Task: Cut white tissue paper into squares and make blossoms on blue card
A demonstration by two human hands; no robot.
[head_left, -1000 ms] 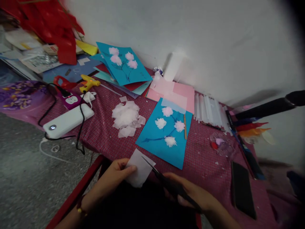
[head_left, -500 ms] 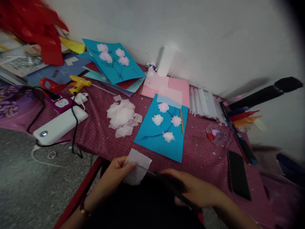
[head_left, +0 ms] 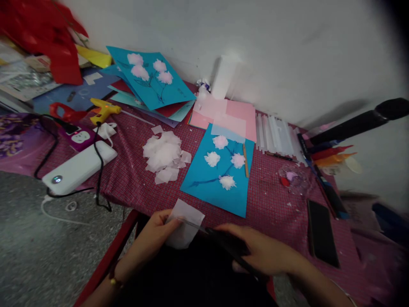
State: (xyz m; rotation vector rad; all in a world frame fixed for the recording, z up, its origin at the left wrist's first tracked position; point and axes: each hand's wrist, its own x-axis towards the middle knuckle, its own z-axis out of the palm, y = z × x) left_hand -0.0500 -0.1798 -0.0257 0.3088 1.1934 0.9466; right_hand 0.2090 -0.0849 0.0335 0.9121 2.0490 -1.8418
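Scissors (head_left: 220, 241) have advanced across the pale paper (head_left: 185, 234) since the earlier frame, the blades now reaching well over its surface; a cut through the middle therefore appears to be under way. Left hand (head_left: 164, 230): thumb and fingers pinched on the paper's left side, above the lap (head_left: 191, 277). Right hand (head_left: 262, 249): fingers wrapped around the black handles; whether the blades are fully together cannot be told. Beyond the hands, the pile of pale squares (head_left: 164, 151) and the blue card (head_left: 211, 199) with four blossoms (head_left: 238, 160) lie undisturbed on the checked tablecloth (head_left: 134, 179)
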